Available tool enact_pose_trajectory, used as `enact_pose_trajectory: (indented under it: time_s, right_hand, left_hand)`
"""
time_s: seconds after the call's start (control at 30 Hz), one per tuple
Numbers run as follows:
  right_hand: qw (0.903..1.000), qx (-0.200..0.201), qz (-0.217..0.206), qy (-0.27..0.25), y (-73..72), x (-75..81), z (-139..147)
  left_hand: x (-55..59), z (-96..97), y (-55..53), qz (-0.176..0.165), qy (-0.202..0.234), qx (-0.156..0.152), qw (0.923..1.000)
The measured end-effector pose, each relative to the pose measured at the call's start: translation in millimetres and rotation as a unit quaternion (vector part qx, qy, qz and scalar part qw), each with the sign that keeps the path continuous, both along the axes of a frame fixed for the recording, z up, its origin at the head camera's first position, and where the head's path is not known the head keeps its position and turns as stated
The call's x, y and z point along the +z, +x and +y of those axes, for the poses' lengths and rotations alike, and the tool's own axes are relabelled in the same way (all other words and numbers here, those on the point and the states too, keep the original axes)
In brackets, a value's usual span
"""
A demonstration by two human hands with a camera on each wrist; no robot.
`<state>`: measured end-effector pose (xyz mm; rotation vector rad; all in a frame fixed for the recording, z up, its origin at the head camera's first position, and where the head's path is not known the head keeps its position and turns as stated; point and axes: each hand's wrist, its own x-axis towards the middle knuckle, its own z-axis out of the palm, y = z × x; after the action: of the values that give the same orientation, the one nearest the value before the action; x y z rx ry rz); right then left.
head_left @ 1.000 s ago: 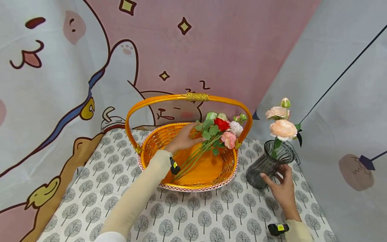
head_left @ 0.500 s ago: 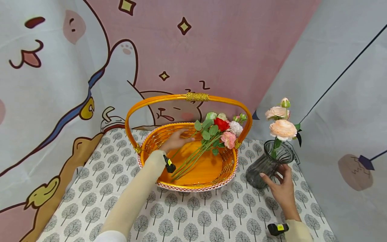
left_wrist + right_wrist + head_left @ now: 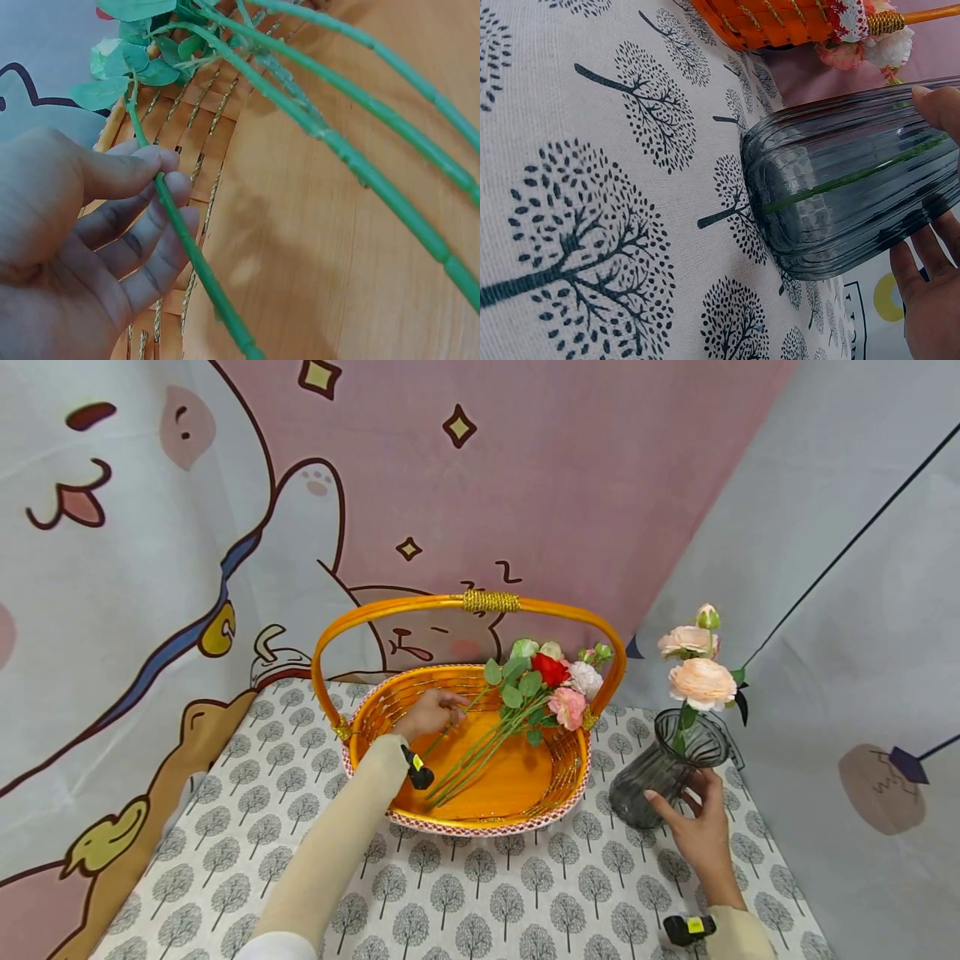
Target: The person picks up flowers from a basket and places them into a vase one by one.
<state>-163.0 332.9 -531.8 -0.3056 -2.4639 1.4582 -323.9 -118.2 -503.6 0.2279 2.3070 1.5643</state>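
Note:
My left hand [image 3: 429,713] is inside the orange woven basket [image 3: 521,789]. In the left wrist view its thumb and forefinger pinch a thin green flower stem [image 3: 196,259], with leaves at the far end. Other artificial flowers lie slantwise in the basket, among them a red rose [image 3: 551,668], a pink flower [image 3: 567,707] and a white one [image 3: 585,678]. On the right, my right hand [image 3: 703,837] grips a grey ribbed glass vase [image 3: 840,187], which leans on the table. Peach flowers [image 3: 703,683] rise from it, and one green stem [image 3: 847,178] shows through the glass.
The basket's tall handle [image 3: 491,601] arches over the flowers. A tree-print cloth [image 3: 480,906] covers the table. Behind stands a pink cartoon curtain [image 3: 570,485], and a pale curtain [image 3: 847,668] hangs close to the vase on the right.
My left hand has drawn back left, away from the blossoms, and its fingers have closed on a stem. The right hand and vase have stayed in place.

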Motion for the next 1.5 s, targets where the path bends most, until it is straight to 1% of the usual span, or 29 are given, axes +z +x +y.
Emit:
enact_pose_trajectory:
  time_s: [0.4,0.6,0.73,0.9,1.13,1.27,1.37,1.5]
  right_hand:
    - [1.0,0.001,0.002,0.002,0.6,0.7,0]
    - [1.0,0.004,0.003,0.002,-0.3,0.9,0]
    - [1.0,0.006,0.004,-0.002,-1.3,-0.5,1]
    - [1.0,0.007,0.003,-0.003,-2.1,-1.6,3]
    - [1.0,0.004,-0.002,0.002,-2.2,-1.1,2]
    - [1.0,0.004,0.0,-0.003,-2.3,-1.6,2]
    - [1.0,0.005,0.004,-0.006,-2.6,-2.6,3]
    - [1.0,0.002,0.001,-0.003,-2.8,-2.5,2]
  left_hand:
    - [8.0,4.9,2.6,-0.001,0.004,0.034,0.9994]
    - [11.9,9.3,6.3,-0.012,0.028,0.056,0.998]
    - [11.9,11.1,7.4,-0.015,0.039,0.068,0.9968]
    - [12.9,13.2,8.5,-0.015,0.05,0.069,0.9963]
    - [13.8,13.8,8.6,-0.009,0.048,0.069,0.9964]
    - [14.2,14.4,8.9,-0.012,0.058,0.072,0.9956]
    - [15.4,14.8,10.4,-0.004,0.06,0.077,0.9952]
    - [17.1,15.1,11.8,0.019,0.053,0.084,0.9948]
